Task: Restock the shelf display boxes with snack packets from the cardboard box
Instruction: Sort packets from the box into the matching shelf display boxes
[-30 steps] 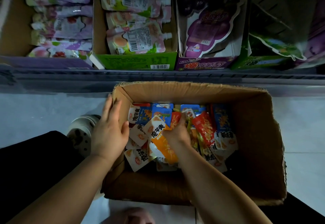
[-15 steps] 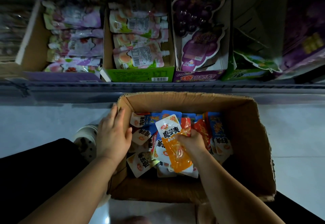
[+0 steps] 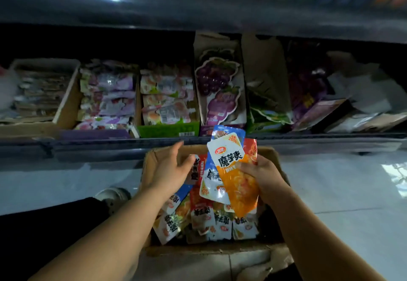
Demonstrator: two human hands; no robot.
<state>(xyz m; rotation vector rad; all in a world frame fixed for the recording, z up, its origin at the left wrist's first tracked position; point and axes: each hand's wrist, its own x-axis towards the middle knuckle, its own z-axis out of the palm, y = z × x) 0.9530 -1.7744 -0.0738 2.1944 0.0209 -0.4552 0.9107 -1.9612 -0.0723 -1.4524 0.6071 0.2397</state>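
My right hand (image 3: 263,176) grips a bunch of snack packets (image 3: 234,170), an orange-and-white one in front with blue and red ones behind, lifted above the cardboard box (image 3: 211,248). My left hand (image 3: 170,170) hovers over the box's left side with fingers spread, its thumb close to the bunch's left edge; I cannot tell if it touches. More packets (image 3: 204,219) lie loose in the box. On the low shelf stand display boxes: a purple one (image 3: 97,134) and a green one (image 3: 169,130) with pouches, and a grape-printed one (image 3: 220,91).
A cardboard tray (image 3: 66,104) of dark packets stands at the shelf's left. Torn green and purple packaging (image 3: 308,104) lies at the shelf's right. A higher shelf edge (image 3: 198,11) overhangs. The box rests on pale floor tiles (image 3: 330,181); a white shoe (image 3: 114,195) is left of it.
My right hand has lifted the bunch of packets up out of the box. My left hand has left the box's left wall and come up beside the bunch. The view has tilted up to the shelf.
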